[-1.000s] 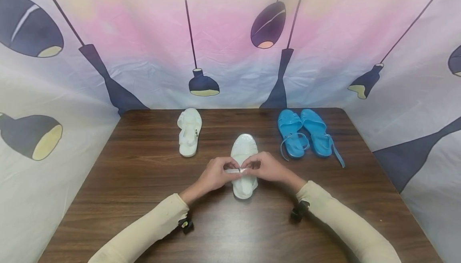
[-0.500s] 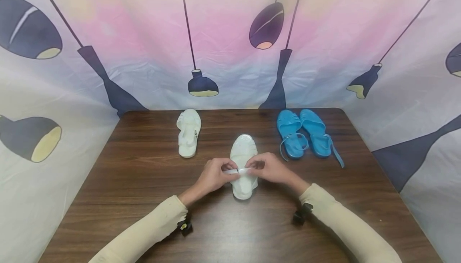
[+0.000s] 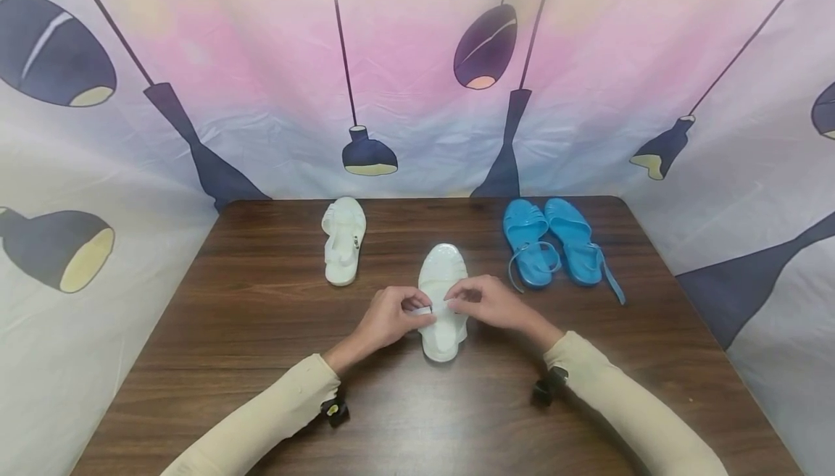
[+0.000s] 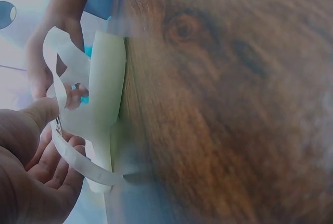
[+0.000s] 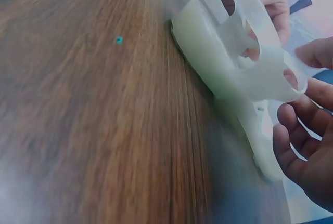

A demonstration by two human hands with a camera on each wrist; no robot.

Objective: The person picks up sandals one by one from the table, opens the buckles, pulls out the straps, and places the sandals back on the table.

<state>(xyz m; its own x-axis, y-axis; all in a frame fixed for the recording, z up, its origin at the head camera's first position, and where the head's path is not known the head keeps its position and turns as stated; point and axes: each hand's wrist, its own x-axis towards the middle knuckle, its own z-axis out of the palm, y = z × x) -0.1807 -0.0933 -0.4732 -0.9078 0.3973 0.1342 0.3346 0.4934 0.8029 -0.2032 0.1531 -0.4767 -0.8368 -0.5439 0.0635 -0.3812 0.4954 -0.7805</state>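
A white sandal lies on the table with its toe away from me. My left hand pinches its ankle strap beside the metal buckle, at the sandal's left. My right hand is over the right side, fingertips close to the strap's curved part. In the right wrist view the right thumb stands apart from the forefinger, which touches or nearly touches the strap; whether these fingers hold it I cannot tell. The wide heel piece stands up from the sole.
Another white sandal lies at the back left of the wooden table. Two blue sandals with loose straps lie at the back right. A curtain printed with lamps hangs behind and beside the table.
The right hand has moved slightly right, away from the left hand. The strap stretch visible between the hands earlier hardly shows now. The left hand keeps its pinch.
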